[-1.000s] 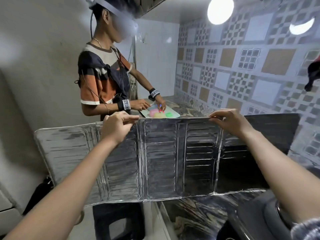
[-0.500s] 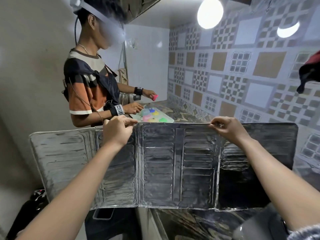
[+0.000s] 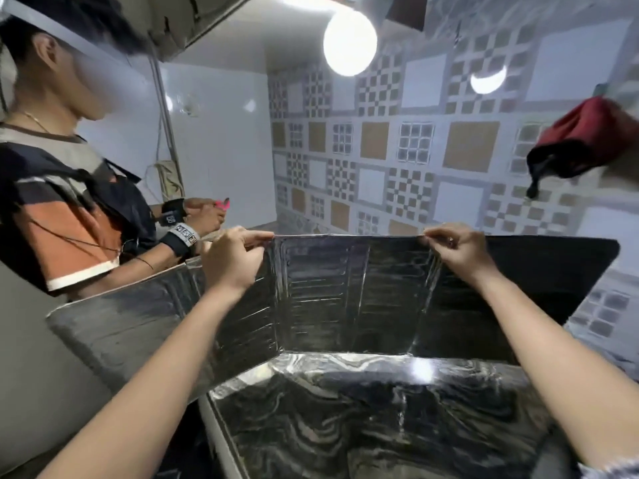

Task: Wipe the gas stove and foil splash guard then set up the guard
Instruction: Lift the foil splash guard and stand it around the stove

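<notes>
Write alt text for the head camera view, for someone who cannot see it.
The left hand and right hand pinch the top edge of a foil splash guard held upright at a dark marbled countertop. Another person stands at left.

Second person (image 3: 69, 209) stood at left in striped shirt, holding small pink item (image 3: 223, 203). Round lamp (image 3: 350, 43) lit overhead. Patterned tile wall (image 3: 380, 140) behind. Red cloth item (image 3: 584, 140) high at right. Dark marbled countertop (image 3: 363, 426) below.
</notes>
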A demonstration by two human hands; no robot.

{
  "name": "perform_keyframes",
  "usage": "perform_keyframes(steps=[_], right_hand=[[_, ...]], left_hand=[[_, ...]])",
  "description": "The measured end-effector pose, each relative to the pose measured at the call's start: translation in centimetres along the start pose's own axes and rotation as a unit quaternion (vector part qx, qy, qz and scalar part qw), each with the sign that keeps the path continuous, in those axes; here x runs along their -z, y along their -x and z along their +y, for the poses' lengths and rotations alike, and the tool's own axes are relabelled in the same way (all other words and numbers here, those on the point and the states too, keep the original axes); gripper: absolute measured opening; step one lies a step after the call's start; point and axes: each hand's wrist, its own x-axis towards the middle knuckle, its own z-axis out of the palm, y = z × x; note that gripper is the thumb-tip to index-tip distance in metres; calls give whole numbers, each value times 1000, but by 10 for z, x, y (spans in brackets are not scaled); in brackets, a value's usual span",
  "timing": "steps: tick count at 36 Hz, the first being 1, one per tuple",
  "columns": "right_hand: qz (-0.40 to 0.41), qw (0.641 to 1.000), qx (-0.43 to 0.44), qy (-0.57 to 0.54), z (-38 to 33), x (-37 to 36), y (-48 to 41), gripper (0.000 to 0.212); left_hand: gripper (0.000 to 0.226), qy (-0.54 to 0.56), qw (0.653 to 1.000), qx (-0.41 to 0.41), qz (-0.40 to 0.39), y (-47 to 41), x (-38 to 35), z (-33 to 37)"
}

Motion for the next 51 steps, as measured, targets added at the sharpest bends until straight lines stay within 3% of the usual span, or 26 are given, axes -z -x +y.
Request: perform_keyframes(steps=[8, 18, 30, 51], right_hand=[[66, 993, -30, 93, 38, 52, -3, 14], [100, 975, -110, 167, 96, 110, 25, 12], [167, 940, -195, 225, 118, 186, 75, 12], [225, 881, -284, 304, 117, 319, 182, 14]], left_hand=[[28, 70, 997, -16, -19, -19, -69, 43], [26, 115, 988, -35, -96, -21, -141, 100], [24, 168, 966, -102, -171, -10, -213, 180], [28, 222, 932, -141, -248, 78, -247, 320]])
